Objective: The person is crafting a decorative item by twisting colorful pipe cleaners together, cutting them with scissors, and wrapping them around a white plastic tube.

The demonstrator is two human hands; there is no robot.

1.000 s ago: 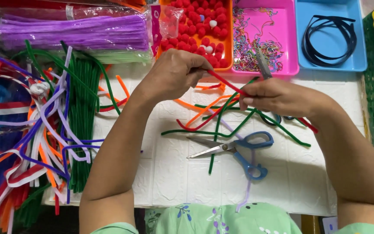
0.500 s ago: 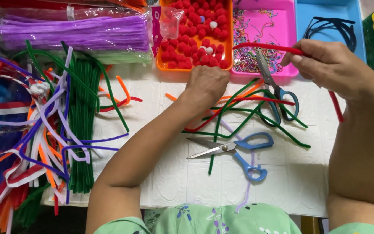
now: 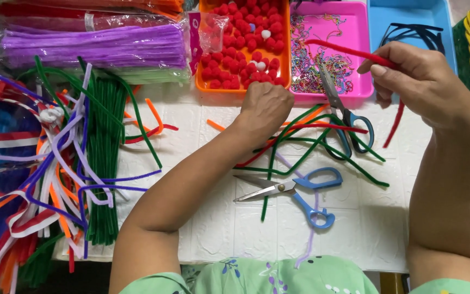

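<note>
From the head view, the right hand (image 3: 422, 81) pinches a red pipe cleaner (image 3: 349, 51) raised over the pink tray (image 3: 354, 32), while the left hand (image 3: 265, 106) is curled shut, knuckles up, on the loose pipe cleaners (image 3: 322, 144) on the tabletop (image 3: 213, 228) beside the orange tray (image 3: 286, 43). To work well, a firm pinch near the stem's end seems wise, keeping it apart from the tangle and both blue scissors (image 3: 300, 190).

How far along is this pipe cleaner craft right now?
Done: cut stems lie loose on the white mat, and the blue scissors are set down. In hand: the right hand holds a red pipe cleaner; the left hand presses on the green and red stems. Left: no joined shape shows; the red pompoms sit in their tray.
</note>
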